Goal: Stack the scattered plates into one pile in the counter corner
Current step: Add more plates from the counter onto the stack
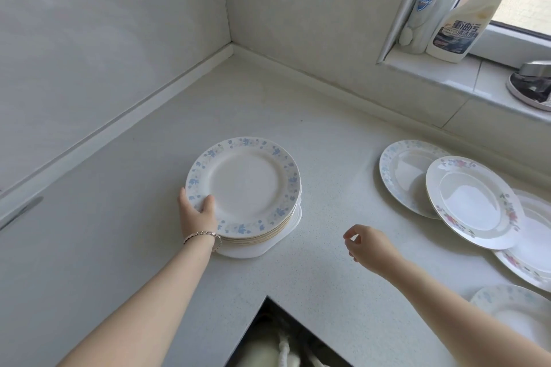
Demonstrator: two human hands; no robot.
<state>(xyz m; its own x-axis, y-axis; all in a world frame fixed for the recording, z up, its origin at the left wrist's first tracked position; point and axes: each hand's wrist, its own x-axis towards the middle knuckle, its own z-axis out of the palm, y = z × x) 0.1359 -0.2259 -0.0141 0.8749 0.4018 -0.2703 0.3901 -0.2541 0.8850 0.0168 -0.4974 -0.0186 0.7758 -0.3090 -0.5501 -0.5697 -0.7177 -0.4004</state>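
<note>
Right hand (368, 249) hovers over bare tabletop (313, 134), fingers loosely curled, holding nothing. Left hand (198, 211), bracelet (202, 237) on wrist, grips near-left rim of plate pile (247, 188), thumb on top, other fingers hidden. Pile sits short of the corner. Loose plates (474, 202) overlap at right. Farther: cleaner bottle (459, 27) on window sill.

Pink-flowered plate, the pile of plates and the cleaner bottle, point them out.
Pink-flowered plate (471, 202): head view, its centre.
Pile of plates (247, 185): head view, top plate's centre.
Cleaner bottle (460, 15): head view, its label.
</note>
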